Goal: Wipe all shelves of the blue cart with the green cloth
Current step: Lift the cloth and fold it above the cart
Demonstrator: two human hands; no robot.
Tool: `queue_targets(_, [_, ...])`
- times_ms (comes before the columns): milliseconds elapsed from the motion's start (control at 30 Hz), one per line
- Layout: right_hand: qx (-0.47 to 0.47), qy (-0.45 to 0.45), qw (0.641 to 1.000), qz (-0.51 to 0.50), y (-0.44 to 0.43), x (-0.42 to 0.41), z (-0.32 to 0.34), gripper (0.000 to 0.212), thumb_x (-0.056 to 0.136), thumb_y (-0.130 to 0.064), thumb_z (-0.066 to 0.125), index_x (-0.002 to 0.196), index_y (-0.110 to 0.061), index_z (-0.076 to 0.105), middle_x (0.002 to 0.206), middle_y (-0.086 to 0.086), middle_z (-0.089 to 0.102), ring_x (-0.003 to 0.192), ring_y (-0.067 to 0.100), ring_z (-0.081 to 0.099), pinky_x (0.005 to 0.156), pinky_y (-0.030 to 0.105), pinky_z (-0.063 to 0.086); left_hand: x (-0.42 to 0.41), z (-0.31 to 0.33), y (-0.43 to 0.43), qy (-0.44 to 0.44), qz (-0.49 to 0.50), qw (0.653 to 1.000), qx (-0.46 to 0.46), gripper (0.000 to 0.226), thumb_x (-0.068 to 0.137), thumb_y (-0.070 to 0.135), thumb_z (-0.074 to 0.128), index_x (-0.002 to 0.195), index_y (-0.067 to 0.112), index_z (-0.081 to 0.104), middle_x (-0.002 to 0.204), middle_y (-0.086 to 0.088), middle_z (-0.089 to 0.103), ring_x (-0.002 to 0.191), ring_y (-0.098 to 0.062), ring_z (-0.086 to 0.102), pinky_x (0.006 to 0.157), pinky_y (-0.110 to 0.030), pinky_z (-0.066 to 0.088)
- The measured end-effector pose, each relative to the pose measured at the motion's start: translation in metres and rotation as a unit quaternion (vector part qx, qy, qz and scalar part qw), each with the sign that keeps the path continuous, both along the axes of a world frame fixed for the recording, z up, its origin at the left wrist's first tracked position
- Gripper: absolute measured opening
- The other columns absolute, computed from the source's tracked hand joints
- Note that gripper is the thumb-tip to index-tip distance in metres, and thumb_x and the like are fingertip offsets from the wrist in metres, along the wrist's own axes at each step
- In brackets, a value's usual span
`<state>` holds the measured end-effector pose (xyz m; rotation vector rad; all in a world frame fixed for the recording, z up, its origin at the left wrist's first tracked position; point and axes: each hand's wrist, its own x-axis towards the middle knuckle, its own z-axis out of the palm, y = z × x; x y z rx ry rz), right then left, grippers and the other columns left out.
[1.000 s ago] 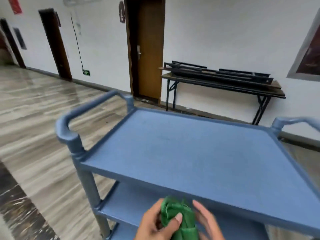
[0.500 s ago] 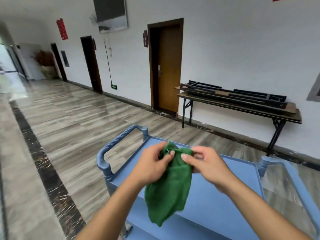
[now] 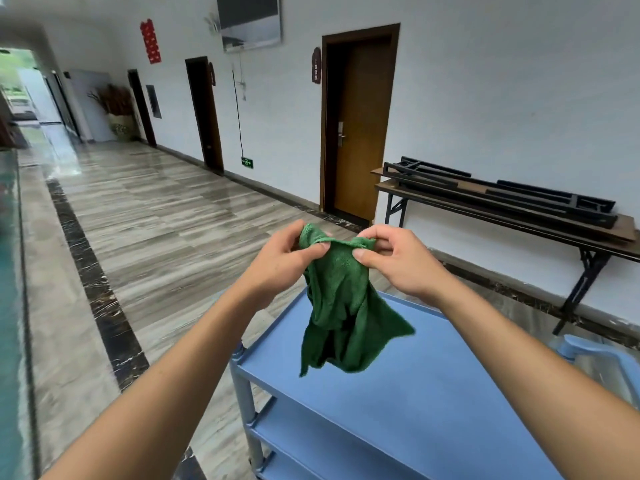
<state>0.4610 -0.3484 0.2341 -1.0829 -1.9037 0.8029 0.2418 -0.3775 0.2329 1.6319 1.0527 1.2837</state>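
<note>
A: Cloth position?
B: green cloth [image 3: 341, 306] held up in the air above the top shelf of the blue cart [image 3: 433, 393], hanging free, not touching it.
A: Fingers?
B: left hand [image 3: 280, 265] and right hand [image 3: 398, 261] each pinch the upper hem, thumb against fingertips; the rest drapes below them.

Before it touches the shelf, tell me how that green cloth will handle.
Likely floppy: the green cloth hangs in loose folds from where the left hand and right hand pinch its top edge. Probably light, since fingertip pinches carry it.
</note>
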Motion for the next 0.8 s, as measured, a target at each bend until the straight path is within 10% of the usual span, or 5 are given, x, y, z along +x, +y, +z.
queue_targets(367, [0.035, -0.05, 0.998, -0.014, 0.107, -0.106, 0.016, 0.017, 0.099, -0.025, 0.064, 0.102, -0.04, 0.073, 0.079, -0.021, 0.073, 0.073, 0.019, 0.076, 0.072, 0.028, 0.061, -0.113, 0.027, 0.117, -0.007, -0.002, 1.0, 0.024, 0.016, 0.083, 0.018, 0.077, 0.089, 0.014, 0.062, 0.081, -0.01, 0.074, 0.076, -0.027, 0.073, 0.06, -0.028, 0.056])
queue_targets(533, [0.032, -0.006, 0.999, -0.023, 0.155, -0.165, 0.008, 0.023, 0.097, -0.026, 0.066, 0.118, -0.029, 0.073, 0.101, -0.004, 0.076, 0.089, 0.024, 0.073, 0.085, 0.051, 0.059, -0.136, 0.029, 0.171, -0.039, 0.028, 0.998, 0.027, 0.02, 0.078, 0.018, 0.08, 0.078, 0.015, 0.061, 0.075, -0.011, 0.072, 0.068, -0.025, 0.071, 0.055, -0.031, 0.055])
queue_targets(800, [0.074, 0.036, 0.991, -0.102, 0.23, -0.203, -0.019, 0.013, 0.094, -0.026, 0.069, 0.093, -0.034, 0.08, 0.081, -0.015, 0.077, 0.077, 0.016, 0.071, 0.079, 0.043, 0.059, -0.181, 0.022, 0.241, -0.07, 0.023, 0.997, -0.032, 0.018, 0.079, 0.02, 0.08, 0.083, 0.014, 0.064, 0.079, -0.018, 0.073, 0.067, -0.03, 0.072, 0.057, -0.029, 0.054])
